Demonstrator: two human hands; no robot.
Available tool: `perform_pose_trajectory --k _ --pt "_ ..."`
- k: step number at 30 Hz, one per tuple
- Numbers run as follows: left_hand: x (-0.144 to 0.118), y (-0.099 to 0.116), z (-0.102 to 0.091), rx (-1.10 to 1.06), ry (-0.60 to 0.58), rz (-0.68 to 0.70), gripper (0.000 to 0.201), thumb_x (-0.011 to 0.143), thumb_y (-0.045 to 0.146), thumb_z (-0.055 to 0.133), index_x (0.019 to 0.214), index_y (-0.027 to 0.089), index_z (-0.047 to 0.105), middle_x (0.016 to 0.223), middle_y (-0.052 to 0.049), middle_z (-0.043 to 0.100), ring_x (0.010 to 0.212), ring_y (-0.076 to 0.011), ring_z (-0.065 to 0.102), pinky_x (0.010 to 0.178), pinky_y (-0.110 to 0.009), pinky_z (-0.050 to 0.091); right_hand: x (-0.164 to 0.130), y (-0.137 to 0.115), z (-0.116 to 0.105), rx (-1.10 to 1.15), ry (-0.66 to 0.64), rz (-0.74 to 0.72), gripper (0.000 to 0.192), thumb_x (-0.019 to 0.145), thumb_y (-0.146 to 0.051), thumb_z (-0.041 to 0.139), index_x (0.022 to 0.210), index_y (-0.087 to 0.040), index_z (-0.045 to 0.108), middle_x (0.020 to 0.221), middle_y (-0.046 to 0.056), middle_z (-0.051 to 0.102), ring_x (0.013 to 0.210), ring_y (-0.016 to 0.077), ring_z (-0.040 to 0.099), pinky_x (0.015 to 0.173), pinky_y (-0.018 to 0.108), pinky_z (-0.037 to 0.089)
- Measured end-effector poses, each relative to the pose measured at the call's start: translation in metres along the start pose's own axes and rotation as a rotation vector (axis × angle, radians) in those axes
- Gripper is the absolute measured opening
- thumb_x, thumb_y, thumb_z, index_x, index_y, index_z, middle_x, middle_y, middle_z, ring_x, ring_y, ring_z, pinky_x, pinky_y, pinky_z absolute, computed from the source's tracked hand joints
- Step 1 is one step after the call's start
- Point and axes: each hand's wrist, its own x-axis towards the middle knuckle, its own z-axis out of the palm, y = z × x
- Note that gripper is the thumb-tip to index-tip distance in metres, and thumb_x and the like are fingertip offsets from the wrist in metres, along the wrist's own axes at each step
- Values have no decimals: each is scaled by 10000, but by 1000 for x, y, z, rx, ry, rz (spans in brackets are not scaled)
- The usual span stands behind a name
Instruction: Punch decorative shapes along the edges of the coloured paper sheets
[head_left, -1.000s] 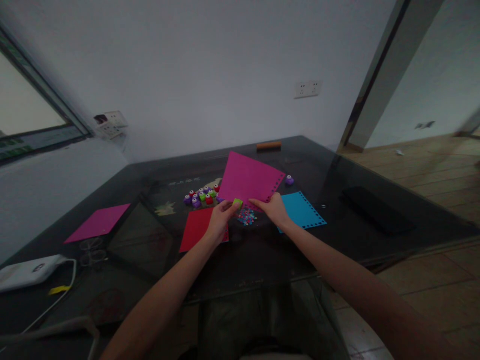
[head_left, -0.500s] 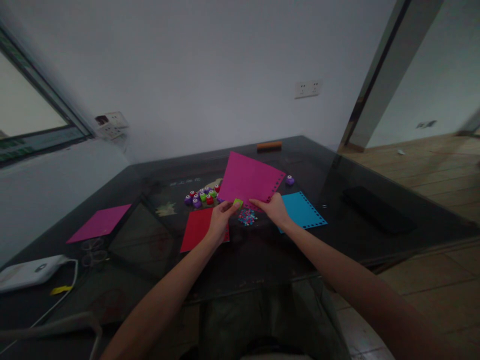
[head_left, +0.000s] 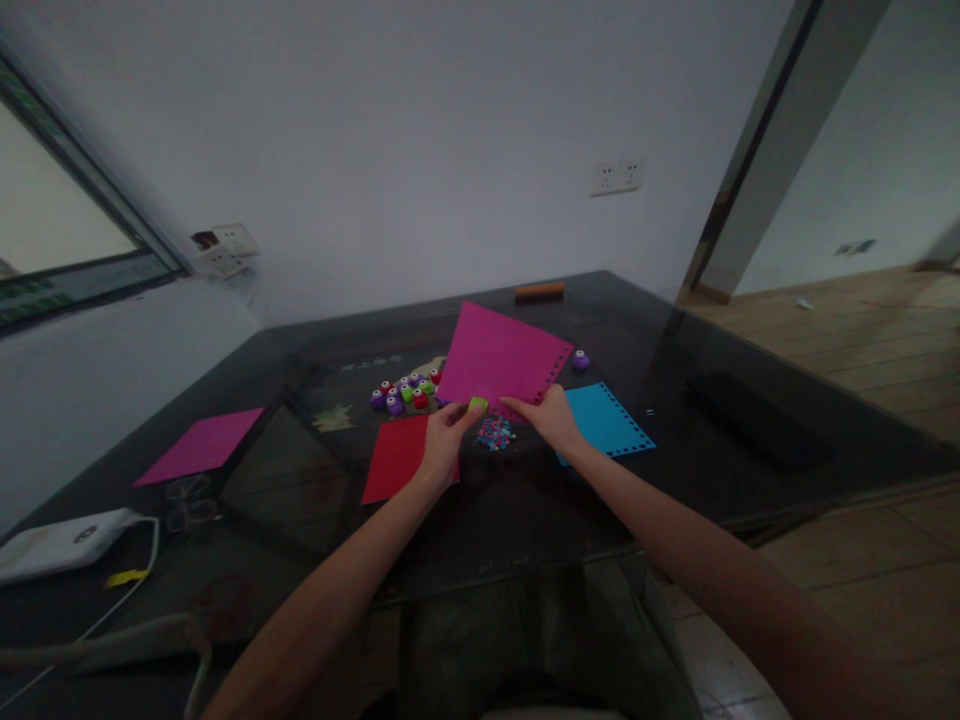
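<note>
In the head view, my left hand (head_left: 446, 437) is closed around a small green paper punch (head_left: 478, 405) at the lower edge of a magenta sheet (head_left: 504, 352). My right hand (head_left: 553, 420) pinches that sheet near its lower right corner. The sheet is tilted up off the table, with a row of punched holes down its right edge. Below the punch lies a heap of small coloured paper bits (head_left: 495, 433). A red sheet (head_left: 394, 460) rests under my left wrist, and a blue sheet (head_left: 606, 425) with holes on two edges lies beside my right forearm.
Several red, purple and green punches (head_left: 409, 390) cluster behind my left hand; one purple punch (head_left: 580, 360) stands at right. Another magenta sheet (head_left: 202, 447), a white power strip (head_left: 67, 545), a dark oblong object (head_left: 754, 418) and an orange-brown bar (head_left: 539, 291) lie on the dark table (head_left: 517, 530).
Almost nothing differs. Both hands, the green punch and the magenta sheet keep their places, apart from a very slight shift of the whole view.
</note>
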Motion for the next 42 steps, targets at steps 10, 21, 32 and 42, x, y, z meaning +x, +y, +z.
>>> perform_pose_trajectory --k 10,21,32,42 --pt "-2 1 4 -38 -3 -5 284 672 367 728 822 126 710 787 -43 702 721 -161 616 697 -258 449 1 1 -2 -27 -3 6 300 642 -341 735 851 -132 684 881 111 723 807 265 676 730 384 542" --pt "0 -11 6 -108 19 -46 286 647 367 742 810 133 713 815 -52 709 782 -184 629 757 -282 455 2 6 -2 -43 -29 39 333 631 -353 736 866 -123 686 878 106 722 789 252 672 728 375 537" --pt "3 -13 2 -71 5 -73 303 644 377 747 816 129 714 832 -68 707 767 -181 632 768 -298 454 4 10 -2 -13 -57 54 362 640 -349 733 914 -121 675 912 112 718 812 241 671 758 386 536" --pt "2 -9 4 -89 -16 -137 317 630 362 763 830 125 695 831 -72 696 756 -170 638 746 -285 471 6 11 -4 -36 -33 98 344 616 -339 747 863 -108 681 863 113 723 768 238 674 702 367 543"
